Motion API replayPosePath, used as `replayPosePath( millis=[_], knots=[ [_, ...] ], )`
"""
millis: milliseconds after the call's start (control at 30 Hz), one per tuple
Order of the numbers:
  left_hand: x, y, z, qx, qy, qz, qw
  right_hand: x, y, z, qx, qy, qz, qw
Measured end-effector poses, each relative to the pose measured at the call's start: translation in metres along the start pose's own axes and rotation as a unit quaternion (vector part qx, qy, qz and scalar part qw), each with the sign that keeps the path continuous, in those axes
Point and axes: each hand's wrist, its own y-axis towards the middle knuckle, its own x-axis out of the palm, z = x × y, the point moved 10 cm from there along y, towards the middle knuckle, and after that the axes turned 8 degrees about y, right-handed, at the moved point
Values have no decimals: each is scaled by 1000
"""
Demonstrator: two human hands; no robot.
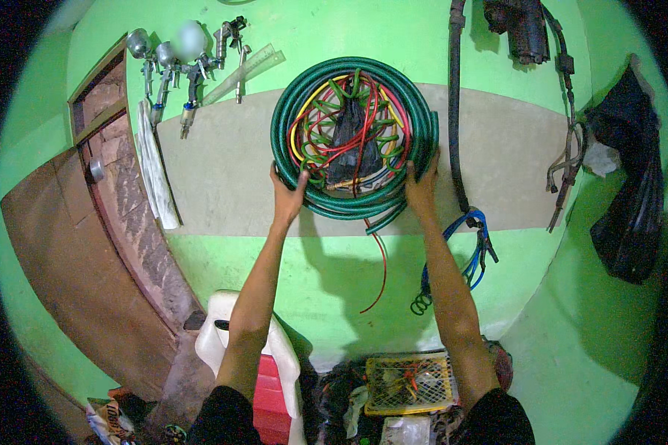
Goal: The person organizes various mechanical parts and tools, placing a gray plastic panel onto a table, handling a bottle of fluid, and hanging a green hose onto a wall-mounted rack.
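A thick coil of dark green garden hose [356, 208] is raised in front of the wall, one loose end poking out at its bottom. My left hand [288, 194] grips its lower left side, thumb in front and the other fingers mostly hidden behind. On the lower right side my right hand [421, 191] has hold of the same coil. Thinner red, yellow and pink tubes and a green spiral hose [390, 139] are bunched inside the ring. Behind them shows a black plastic-like thing [346, 141]. A thin red tube [384, 261] dangles below.
Several spray guns [193, 78] and a clear ruler [246, 74] hang at the upper left. Blue hose [476, 256] and a black tube [455, 111] hang to the right, with a black bag [631, 193] farther right. Below are a white-and-red chair [274, 393] and a yellow-rimmed basket [378, 410].
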Motion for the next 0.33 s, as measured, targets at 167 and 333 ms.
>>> replayPosePath(
  millis=[167, 333],
  knots=[
    [32, -58, -30, -71, -28, -5, 997, 0, -49, 32, 33, 41, 18, 998],
    [54, -87, -45, -141, -56, -20, 988, 9, -79, 55, 96, 69, 7, 993]
  ],
)
